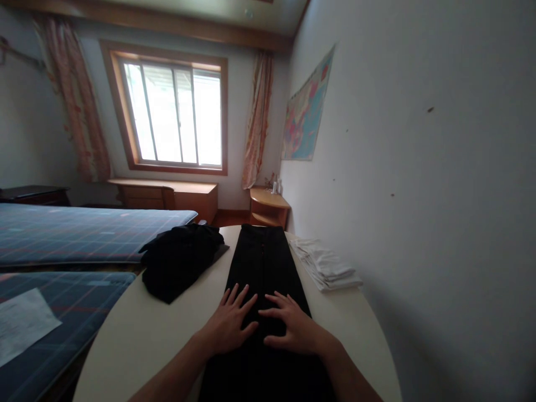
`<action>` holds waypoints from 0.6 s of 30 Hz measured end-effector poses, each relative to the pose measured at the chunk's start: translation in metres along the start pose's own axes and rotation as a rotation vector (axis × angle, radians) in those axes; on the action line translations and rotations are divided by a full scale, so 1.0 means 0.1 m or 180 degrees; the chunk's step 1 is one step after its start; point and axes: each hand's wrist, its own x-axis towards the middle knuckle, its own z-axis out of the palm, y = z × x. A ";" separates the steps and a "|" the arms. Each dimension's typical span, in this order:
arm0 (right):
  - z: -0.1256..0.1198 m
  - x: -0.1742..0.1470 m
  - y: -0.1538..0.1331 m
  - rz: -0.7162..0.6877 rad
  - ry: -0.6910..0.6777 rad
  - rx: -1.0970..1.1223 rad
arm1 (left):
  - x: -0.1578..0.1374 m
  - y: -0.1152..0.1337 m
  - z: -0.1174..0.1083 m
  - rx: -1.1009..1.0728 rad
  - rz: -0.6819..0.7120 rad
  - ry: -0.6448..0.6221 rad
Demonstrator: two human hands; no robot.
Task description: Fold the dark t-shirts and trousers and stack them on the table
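Head view: left hand (228, 325) and right hand (295, 328), each grip unclenched, splay on long, flat, matte black cloth (263, 259).

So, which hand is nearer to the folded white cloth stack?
Right. The right hand is left of the white stack, on the long black fabric; the left hand is farther left.

We read matt cloth on the long black garment (268, 262), creased cloth in the white stack (329, 267), smooth tabletop (138, 335), paper sheet (27, 322), wood desk (196, 190).
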 end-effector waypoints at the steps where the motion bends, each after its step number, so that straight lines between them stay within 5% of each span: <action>1: 0.00 0.00 0.00 -0.0001 0.0034 0.0041 | 0.01 0.00 0.00 -0.0022 0.0013 0.0015; 12: -0.10 -0.03 0.14 -0.0154 0.0582 0.0499 | 0.01 0.02 -0.15 -0.0401 0.0768 -0.0149; 18: 0.03 -0.11 -0.16 -0.0213 -0.0161 0.0210 | 0.01 0.07 -0.21 -0.0448 0.0668 -0.0262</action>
